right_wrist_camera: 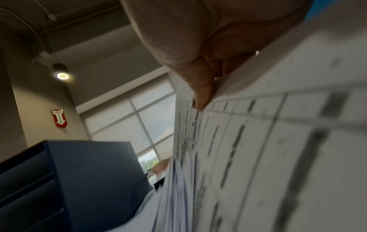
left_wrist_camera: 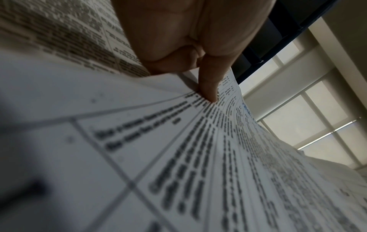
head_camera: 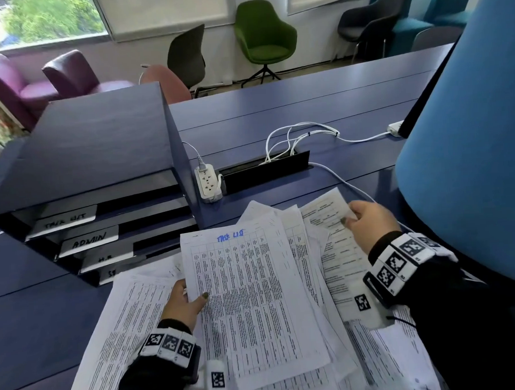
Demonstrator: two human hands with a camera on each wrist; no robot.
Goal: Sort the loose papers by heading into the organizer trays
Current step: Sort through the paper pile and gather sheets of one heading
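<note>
A: Head view: the left hand [head_camera: 183, 303] pinches the left edge of a gridded sheet [head_camera: 250, 299] headed in blue ink, thumb on top, fingers tucked out of sight beneath. It lies over the loose papers [head_camera: 129, 326] spread on the worktop [head_camera: 320, 102].

B: And the right hand [head_camera: 368, 223] grips the top edge of a form sheet [head_camera: 336, 247] on the right; its lower end is cut off behind the wrist band. The organizer [head_camera: 99, 161] stands at left, just behind the papers. Top tabs read as a task list and ADMIN; the lower two are half hidden.

A: Left wrist view: thumb [left_wrist_camera: 208, 87] pressed down on blurred print, no tray labels visible.

B: Right wrist view: thumb [right_wrist_camera: 202, 95] clamped on the lifted sheet's edge. The organizer's side shows, which the left wrist view barely catches.
</note>
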